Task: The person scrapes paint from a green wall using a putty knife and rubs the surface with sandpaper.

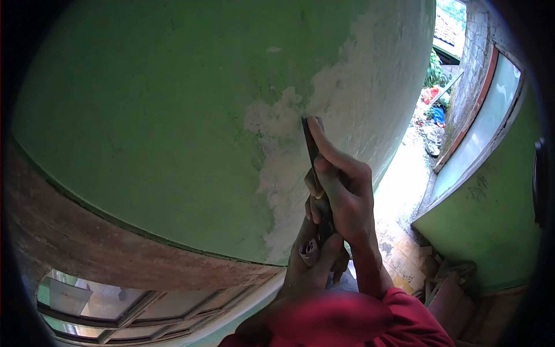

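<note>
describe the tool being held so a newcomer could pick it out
Start at the big green wall and find the pale patch on its right side. There, the right hand and left hand grip a long, narrow tool. Its straight, dark shape stands out from patch and fingers.

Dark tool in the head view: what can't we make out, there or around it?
All head view:
- Dark tool: grip end hidden by left hand and right hand; type unclear.
- Pale item at left hand: partly covered by fingers.
- Scribble: too small to read.
- Dark object far right: cut off by lens rim.
- Outdoor ground: detail lost to glare.
</note>
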Demonstrator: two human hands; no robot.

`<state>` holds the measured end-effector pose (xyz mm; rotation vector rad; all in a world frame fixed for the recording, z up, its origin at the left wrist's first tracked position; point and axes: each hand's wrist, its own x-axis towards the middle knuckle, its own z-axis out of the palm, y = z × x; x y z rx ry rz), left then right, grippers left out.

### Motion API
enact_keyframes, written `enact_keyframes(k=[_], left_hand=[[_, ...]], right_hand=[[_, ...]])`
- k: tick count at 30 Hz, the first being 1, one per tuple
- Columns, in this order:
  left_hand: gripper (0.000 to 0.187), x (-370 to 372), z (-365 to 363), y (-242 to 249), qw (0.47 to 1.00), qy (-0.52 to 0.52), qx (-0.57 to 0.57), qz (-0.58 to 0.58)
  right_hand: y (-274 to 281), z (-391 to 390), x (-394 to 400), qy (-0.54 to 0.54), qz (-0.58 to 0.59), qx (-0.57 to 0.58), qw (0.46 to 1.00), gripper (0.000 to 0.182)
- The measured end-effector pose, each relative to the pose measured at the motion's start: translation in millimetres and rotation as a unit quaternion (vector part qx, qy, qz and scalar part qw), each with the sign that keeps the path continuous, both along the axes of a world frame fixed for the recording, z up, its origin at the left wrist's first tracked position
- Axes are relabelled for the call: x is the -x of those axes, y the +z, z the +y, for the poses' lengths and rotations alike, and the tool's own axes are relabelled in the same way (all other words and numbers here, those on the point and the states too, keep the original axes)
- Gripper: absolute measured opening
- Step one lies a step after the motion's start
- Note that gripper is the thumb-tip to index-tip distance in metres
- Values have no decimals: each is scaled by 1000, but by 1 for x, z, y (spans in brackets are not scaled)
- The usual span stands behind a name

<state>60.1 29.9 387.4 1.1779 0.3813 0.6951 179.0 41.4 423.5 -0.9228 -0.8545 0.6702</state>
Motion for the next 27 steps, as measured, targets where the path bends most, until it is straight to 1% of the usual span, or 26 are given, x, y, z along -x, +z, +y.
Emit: enact_keyframes(k=[1,3,4,5,6,7,9,11,12,13,15,16,18,21,22,23,24,25,26,27], left_hand=[[56,-4,2,-1,1000,-1,0,2],[52,-10,5,-4,998,9,-64,-8],[52,-8,3,-5,998,12,-59,-4],[57,-8,2,-4,999,-19,-5,-50],[64,-8,-1,-2,993,-50,49,-95],[64,-7,-4,-1,993,-50,49,-94],[66,-8,-10,-2,999,-12,19,-44],[66,-15,-8,-7,999,-13,5,-45],[67,-18,-8,-8,999,-12,-10,-48],[67,-16,-10,-9,999,-12,-10,-51],[68,-9,-14,-10,998,-18,20,-51],[68,-12,-10,-8,998,-23,16,-51],[44,-17,-7,-5,999,19,-33,-38],[39,-19,-5,1,999,-1,-34,-42],[39,-16,-10,-1,999,0,-34,-42],[44,-11,-16,-4,999,-4,-5,-35],[52,-10,-16,-5,999,-8,22,-29],[52,-12,-11,-6,999,-8,22,-27],[56,-16,-4,-7,998,-28,49,-41],[60,-17,-1,-8,994,-47,78,-54]], right_hand=[[-3,0,0,-3,-11,5,1000,47],[6,4,-3,-10,1,7,1000,46],[9,4,-3,-17,11,10,1000,46],[8,2,-5,-16,11,11,1000,46],[7,-1,-6,-14,-41,18,999,46],[6,-4,-6,-12,-92,24,995,46],[10,-4,-6,-6,-92,33,995,47],[14,-2,-11,-15,-107,29,994,49],[23,-7,-10,2,-67,60,996,49],[19,-6,-12,2,-70,60,996,49],[5,-3,-12,-17,-159,27,987,46],[6,0,-13,-22,-159,23,987,46],[9,5,-11,-38,-131,10,991,44],[19,1,-10,-42,-125,27,991,44],[11,0,-12,-47,-167,31,984,45],[5,2,-14,-49,-168,27,984,45],[5,5,-14,-95,-239,1,966,45],[6,6,-13,-138,-307,-20,942,45],[7,5,-13,-137,-304,-18,943,45],[13,4,-14,-110,-244,9,964,45]])
